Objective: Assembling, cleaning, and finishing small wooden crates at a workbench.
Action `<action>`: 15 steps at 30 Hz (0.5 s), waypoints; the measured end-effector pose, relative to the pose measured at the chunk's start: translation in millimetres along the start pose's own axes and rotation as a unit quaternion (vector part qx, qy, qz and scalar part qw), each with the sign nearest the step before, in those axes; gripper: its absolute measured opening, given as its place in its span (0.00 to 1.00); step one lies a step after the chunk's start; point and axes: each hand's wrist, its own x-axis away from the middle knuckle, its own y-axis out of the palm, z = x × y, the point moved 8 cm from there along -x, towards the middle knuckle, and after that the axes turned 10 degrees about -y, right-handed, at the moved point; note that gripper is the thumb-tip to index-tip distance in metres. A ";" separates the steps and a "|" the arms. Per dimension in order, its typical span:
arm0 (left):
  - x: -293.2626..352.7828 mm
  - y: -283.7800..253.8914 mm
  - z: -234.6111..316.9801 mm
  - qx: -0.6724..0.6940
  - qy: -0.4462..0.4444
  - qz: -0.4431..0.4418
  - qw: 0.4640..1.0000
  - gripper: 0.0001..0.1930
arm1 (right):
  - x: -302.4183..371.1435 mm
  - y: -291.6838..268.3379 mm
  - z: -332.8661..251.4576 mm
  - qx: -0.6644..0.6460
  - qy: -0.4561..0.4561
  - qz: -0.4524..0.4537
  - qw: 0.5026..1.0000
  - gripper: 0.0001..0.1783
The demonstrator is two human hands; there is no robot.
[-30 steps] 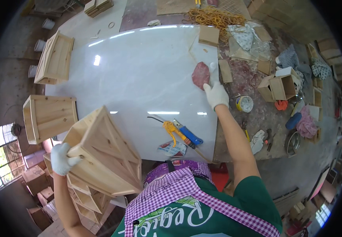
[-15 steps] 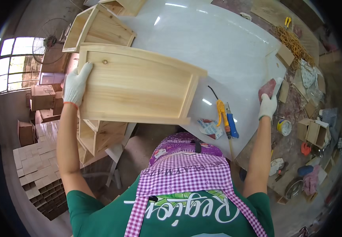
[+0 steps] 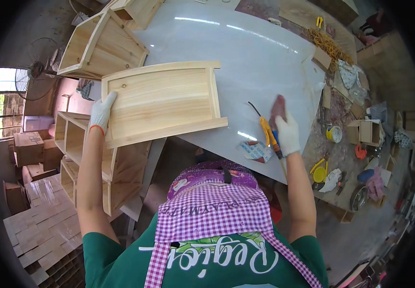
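Observation:
A pale pine box-like piece (image 3: 164, 103) with raised edge strips lies tilted over the left part of the white work table (image 3: 246, 53). My left hand (image 3: 102, 113), in a white glove, is closed on its left end, thumb on top of the panel. In my gloved right hand (image 3: 288, 134) is a folded piece of dark red sandpaper (image 3: 278, 106), held off to the right of the wood. Just left of that hand lies a yellow air blow gun (image 3: 264, 128) with a thin black nozzle. A sandpaper sheet (image 3: 255, 151) with a printed white back lies near the table's front edge.
Wooden box units (image 3: 114, 45) stand at the back left, with more open units (image 3: 121, 165) below the left forearm. To the right, a cluttered bench holds coiled yellow cord (image 3: 327, 43), a tape roll (image 3: 333, 134) and a small cardboard box (image 3: 363, 132). A fan (image 3: 35, 69) is far left.
My right hand has come left and nearer to the blow gun with the sandpaper. The wooden piece has turned slightly, its right end shifting left, still in my left hand. The view has shifted.

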 end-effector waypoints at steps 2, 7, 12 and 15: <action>-20.4 5.1 -16.0 -0.011 0.007 0.004 1.000 0.38 | -24.2 50.2 -49.2 0.043 0.002 -0.055 0.998 0.27; -46.3 21.2 -39.7 -0.052 0.004 0.017 0.999 0.38 | -65.1 154.4 -90.7 0.140 -0.025 -0.108 0.984 0.26; -53.8 20.6 -42.5 -0.100 0.028 0.023 0.994 0.38 | 33.2 186.0 -178.1 0.329 -0.352 -0.203 0.852 0.23; -55.9 28.0 -39.4 -0.083 0.023 -0.001 0.996 0.38 | 114.8 192.8 -198.1 0.331 -0.364 -0.423 0.761 0.25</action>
